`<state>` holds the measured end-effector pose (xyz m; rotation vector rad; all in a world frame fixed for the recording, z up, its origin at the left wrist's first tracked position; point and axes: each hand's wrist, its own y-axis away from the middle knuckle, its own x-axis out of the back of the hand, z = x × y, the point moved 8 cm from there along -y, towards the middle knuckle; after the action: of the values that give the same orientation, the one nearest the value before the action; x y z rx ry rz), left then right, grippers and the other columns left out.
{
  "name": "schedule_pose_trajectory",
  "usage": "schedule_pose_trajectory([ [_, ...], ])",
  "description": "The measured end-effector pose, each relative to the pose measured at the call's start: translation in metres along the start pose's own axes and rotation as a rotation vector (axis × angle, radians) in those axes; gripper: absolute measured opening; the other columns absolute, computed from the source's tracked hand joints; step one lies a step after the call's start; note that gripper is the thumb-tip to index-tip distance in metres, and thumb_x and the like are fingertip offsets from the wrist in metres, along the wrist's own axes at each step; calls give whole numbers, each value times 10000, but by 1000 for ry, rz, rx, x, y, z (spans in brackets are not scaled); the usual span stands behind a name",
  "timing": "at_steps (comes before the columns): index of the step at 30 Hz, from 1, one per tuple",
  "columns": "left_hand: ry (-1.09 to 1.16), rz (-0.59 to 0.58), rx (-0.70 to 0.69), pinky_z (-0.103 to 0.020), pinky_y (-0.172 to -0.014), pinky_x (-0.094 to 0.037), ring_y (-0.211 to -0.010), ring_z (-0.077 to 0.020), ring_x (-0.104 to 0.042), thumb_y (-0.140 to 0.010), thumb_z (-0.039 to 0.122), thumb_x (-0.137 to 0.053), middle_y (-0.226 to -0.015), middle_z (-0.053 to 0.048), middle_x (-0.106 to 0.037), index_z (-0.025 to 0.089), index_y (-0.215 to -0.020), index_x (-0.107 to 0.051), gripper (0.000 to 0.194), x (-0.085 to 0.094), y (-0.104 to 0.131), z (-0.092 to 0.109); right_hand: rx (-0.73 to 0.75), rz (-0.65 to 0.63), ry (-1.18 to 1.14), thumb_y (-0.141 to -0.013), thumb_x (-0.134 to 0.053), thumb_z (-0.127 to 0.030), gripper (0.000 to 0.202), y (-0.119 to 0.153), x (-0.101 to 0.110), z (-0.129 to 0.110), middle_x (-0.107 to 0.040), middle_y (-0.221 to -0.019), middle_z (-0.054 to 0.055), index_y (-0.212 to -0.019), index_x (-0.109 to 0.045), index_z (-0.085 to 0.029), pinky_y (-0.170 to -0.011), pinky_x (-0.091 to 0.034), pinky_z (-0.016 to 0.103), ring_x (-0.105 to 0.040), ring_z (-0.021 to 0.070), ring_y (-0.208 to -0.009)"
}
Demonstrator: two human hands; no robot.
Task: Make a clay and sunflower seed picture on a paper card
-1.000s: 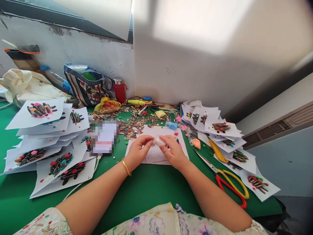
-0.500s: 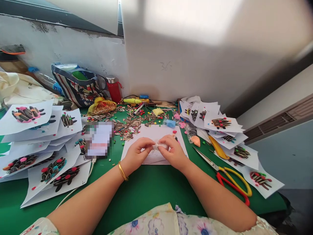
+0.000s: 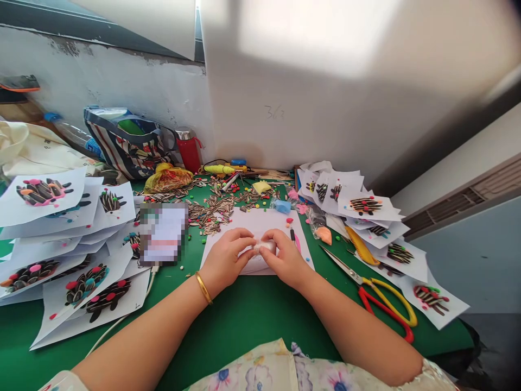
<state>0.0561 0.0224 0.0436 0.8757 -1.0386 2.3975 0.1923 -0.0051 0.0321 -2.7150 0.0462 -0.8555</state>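
My left hand (image 3: pixel 228 255), with a gold bangle at the wrist, pinches one side of a small white soft lump (image 3: pixel 266 247). My right hand (image 3: pixel 287 260) grips the other side, its fingertips close to those of my left hand. Both hands are over a white sheet of paper (image 3: pixel 244 217) on the green table. On the paper, just right of my right hand, lie a black pen (image 3: pixel 292 235) and a pink patch. What the lump is made of cannot be made out.
Seed-decorated papers are piled left (image 3: pixel 36 239) and right (image 3: pixel 401 217). Large scissors (image 3: pixel 366 282) lie right of the paper, a phone (image 3: pixel 165 233) left. Sunflower seeds (image 3: pixel 211 209) are scattered behind, near a red flask (image 3: pixel 188 151) and a striped bag (image 3: pixel 126 144).
Both hands have shifted slightly and more of the white lump shows beside my right fingers. The black pen on the paper is now more visible.
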Motion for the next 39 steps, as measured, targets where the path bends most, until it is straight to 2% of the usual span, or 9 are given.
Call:
schedule_pose_trajectory([
  [5,-59,41,-97,-365,-860,-498,-960,-204,-582,-887,208,-578,-1010,-82,-641,186,-892,-650,75,3,1,8,22,-18,10,-868,-529,-217,109,-1,-1,-4,-586,-961,32,-976,-545,-217,-749,-439,308,-531,173,-846],
  [12,-116,95,-134,-355,-801,-476,-890,-192,-580,-891,240,-578,-961,-68,-651,212,-924,-677,108,10,0,13,-11,-33,17,-887,-511,-251,79,-3,0,2,-580,-909,22,-943,-551,-213,-645,-404,284,-497,155,-746],
  [17,-148,68,-162,-336,-747,-453,-822,-179,-589,-902,248,-567,-905,-57,-667,243,-1019,-689,170,9,-1,16,-38,-52,-13,-889,-494,-244,72,-3,-2,7,-575,-895,12,-929,-546,-214,-660,-407,281,-514,160,-783],
  [20,-164,12,-165,-333,-745,-444,-828,-180,-596,-919,240,-534,-902,-59,-680,245,-1043,-684,195,6,-3,17,-47,-62,-33,-903,-467,-250,90,-2,-5,7,-573,-899,15,-937,-543,-214,-681,-421,286,-525,167,-812],
  [23,-191,-24,-174,-334,-744,-431,-829,-180,-595,-930,243,-515,-891,-55,-685,250,-1030,-682,195,3,-2,18,-47,-73,-41,-910,-453,-256,99,-2,-7,6,-573,-890,15,-939,-538,-214,-686,-428,289,-530,171,-819],
  [27,-226,-14,-193,-333,-725,-413,-817,-183,-595,-924,224,-521,-884,-50,-686,238,-979,-679,168,2,1,17,-45,-75,-41,-913,-456,-261,104,-3,-7,7,-580,-889,16,-925,-547,-212,-704,-429,294,-535,172,-821],
  [33,-197,-29,-123,-325,-738,-438,-828,-189,-610,-932,242,-498,-875,-60,-674,218,-949,-678,183,0,1,10,-1,-39,-37,-912,-463,-246,105,-5,-2,8,-594,-900,21,-938,-560,-215,-738,-438,305,-542,176,-830],
  [39,-121,-37,-8,-295,-686,-471,-740,-175,-623,-920,316,-545,-817,-53,-686,208,-980,-686,188,-3,0,-1,119,-2,62,-912,-476,-227,83,-3,1,-6,-578,-911,42,-948,-550,-217,-757,-443,326,-530,189,-841],
])
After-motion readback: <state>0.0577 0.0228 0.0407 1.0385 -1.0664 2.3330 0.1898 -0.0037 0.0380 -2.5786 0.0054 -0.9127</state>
